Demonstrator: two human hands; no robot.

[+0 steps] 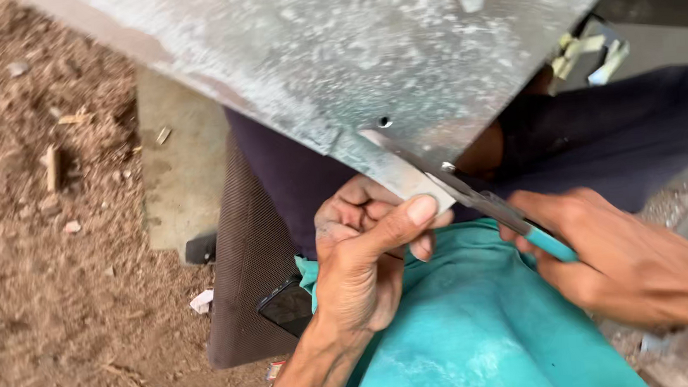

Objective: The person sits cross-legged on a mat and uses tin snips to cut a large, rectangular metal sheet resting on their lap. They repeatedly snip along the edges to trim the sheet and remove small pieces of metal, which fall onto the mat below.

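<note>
A large grey galvanised metal sheet [364,42] fills the top of the view, tilted over my lap. My left hand [366,254] pinches the sheet's lower corner strip between thumb and fingers. My right hand [616,265] grips the teal handles of metal snips [486,202]. The snips' blades sit in the sheet's edge just right of my left thumb, near a small round hole in the sheet. My lap is covered by a teal cloth [472,332].
A dark phone [287,306] lies beside my left thigh on a brown mesh seat [240,285]. The ground on the left is dirt strewn with wood chips and scraps. A concrete slab [180,166] lies beyond the seat.
</note>
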